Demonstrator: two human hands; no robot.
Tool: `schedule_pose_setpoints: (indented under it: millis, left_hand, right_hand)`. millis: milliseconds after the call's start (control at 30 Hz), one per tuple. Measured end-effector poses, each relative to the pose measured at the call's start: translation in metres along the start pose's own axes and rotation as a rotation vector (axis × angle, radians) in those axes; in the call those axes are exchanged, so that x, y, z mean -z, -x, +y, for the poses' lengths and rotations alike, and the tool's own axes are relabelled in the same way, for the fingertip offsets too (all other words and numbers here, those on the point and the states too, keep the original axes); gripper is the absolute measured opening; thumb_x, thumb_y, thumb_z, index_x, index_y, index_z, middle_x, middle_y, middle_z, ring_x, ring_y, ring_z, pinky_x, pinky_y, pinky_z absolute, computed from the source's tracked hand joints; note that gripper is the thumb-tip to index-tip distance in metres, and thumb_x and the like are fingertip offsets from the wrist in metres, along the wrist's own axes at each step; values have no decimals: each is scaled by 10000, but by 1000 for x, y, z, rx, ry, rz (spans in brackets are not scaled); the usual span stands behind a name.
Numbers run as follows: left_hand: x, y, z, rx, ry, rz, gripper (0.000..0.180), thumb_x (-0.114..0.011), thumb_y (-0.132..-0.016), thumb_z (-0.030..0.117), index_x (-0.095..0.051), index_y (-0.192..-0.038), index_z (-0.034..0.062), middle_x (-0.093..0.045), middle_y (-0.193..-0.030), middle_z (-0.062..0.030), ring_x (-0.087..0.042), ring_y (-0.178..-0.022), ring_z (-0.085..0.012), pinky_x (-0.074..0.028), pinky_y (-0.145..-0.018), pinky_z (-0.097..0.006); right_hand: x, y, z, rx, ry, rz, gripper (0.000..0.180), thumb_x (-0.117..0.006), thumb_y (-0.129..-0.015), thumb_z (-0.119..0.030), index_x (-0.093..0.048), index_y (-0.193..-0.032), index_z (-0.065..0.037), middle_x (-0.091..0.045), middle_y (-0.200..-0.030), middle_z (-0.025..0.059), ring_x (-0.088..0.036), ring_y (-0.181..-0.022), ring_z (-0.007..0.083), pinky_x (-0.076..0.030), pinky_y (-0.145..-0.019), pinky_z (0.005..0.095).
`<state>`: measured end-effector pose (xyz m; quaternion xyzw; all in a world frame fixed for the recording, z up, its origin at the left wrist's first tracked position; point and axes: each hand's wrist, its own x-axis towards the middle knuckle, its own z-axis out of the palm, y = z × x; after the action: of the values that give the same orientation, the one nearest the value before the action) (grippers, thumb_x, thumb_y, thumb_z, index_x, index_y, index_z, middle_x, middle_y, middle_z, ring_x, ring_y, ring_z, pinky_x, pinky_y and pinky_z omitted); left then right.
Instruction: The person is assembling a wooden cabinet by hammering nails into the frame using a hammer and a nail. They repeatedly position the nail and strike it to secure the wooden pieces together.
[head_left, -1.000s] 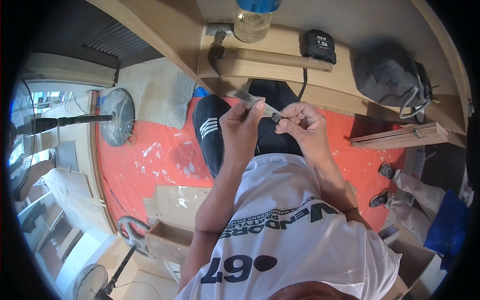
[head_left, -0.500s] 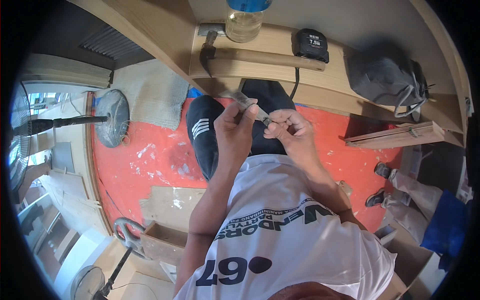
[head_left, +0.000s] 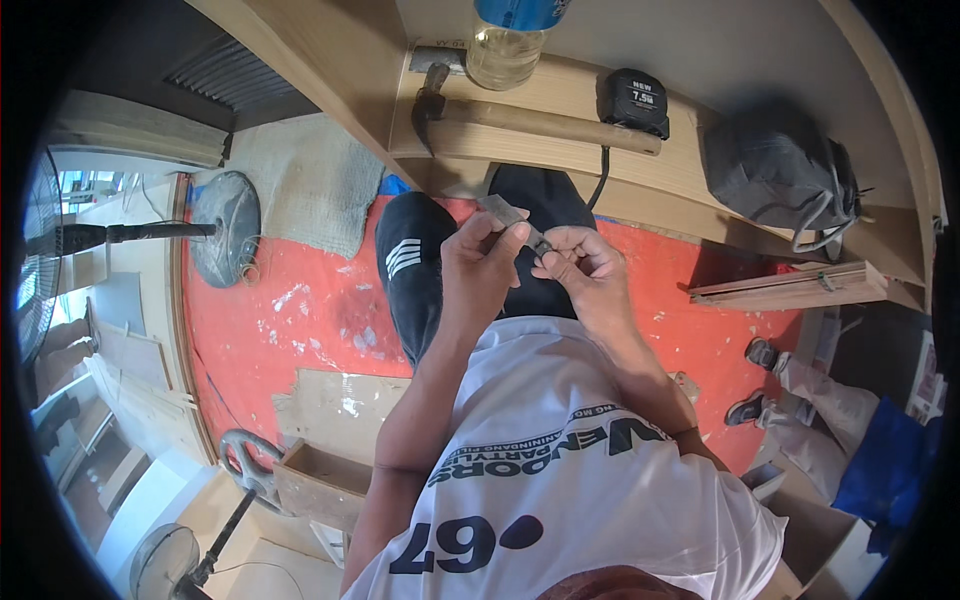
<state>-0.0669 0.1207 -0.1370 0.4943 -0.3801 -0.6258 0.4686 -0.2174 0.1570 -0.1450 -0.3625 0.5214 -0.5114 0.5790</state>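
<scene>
While left hand (head_left: 480, 268) grips grey blade (head_left: 503, 213), right hand (head_left: 580, 262) pinches its tip (hammer (head_left: 520, 118) nearby).

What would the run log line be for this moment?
left hand: holds grey tool | right hand: pinches its tip | hammer: on bench
</scene>
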Motion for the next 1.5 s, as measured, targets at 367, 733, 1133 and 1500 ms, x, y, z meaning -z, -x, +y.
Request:
schedule_pose_setpoints:
  millis: [367,733,1133,1500]
  left_hand:
    - [12,-14,-20,118,261,-45,235,-680,-943,182,-666,-1081,-8,-669,-852,-25,-566,-618,-47,-469,-496,-196]
    - [60,21,83,-71,112,333,178,-630,-983,245,-672,-1008,74,-465,-639,83,-384,-495,-6,-296,-443,-179]
    - [-135,-61,337,-1329,-1360,-233,192,-632,-889,36,-664,-1075,1,-594,-1104,-168,-599,-938,-337,-482,-865,-385]
    - [-100,-56,343,-915,-1578,10,319,-566,-992,218,-626,-1214,-2,-625,-1241,-166,-601,-1146,-317,-468,-991,-366]
  right_hand:
    - [2,-8,10,-88,-118,4,159,-692,-913,-65,-673,-1044,21,-698,-930,71,-661,-808,112,-582,-743,274]
    - [28,-13,-1,-126,-53,0,113,-696,-892,-39,-694,-989,18,-669,-845,52,-654,-737,121,-587,-695,277]
    - [5,-8,6,-175,-89,-168,184,-710,-885,-72,-714,-1035,36,-706,-883,81,-668,-761,123,-567,-708,261]
    - [48,15,-12,-98,135,-134,190,-722,-884,-136,-735,-993,18,-716,-815,77,-663,-723,115,-552,-691,268]
